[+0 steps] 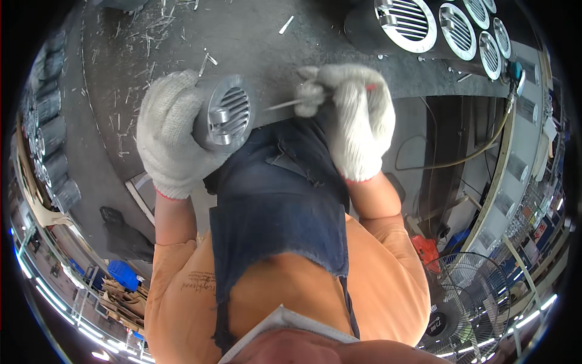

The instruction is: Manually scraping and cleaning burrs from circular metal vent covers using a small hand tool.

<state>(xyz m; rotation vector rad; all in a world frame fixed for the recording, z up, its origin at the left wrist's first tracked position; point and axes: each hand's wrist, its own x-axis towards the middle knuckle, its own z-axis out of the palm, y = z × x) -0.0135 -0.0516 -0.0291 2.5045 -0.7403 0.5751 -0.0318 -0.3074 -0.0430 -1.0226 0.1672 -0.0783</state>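
My left hand [173, 130], in a white knitted glove, is closed around a round metal vent cap [212, 134]. The cap's slatted face is turned to the right and has a small cylindrical piece on it. To the right, my right hand [362, 121], gloved too, is closed on a thin pointed metal tool [280, 105]. Its slim tip points left toward the slats, with a small gap between them. The glove hides the tool's handle, and the fingertips are somewhat blurred.
Several similar vent caps [407, 24] stand at the far right of the dark worktable [260, 36]. Thin metal slivers [209, 59] are scattered over its left part. A yellowish hose [479, 159] hangs at the right, and a black fan [464, 297] stands lower right.
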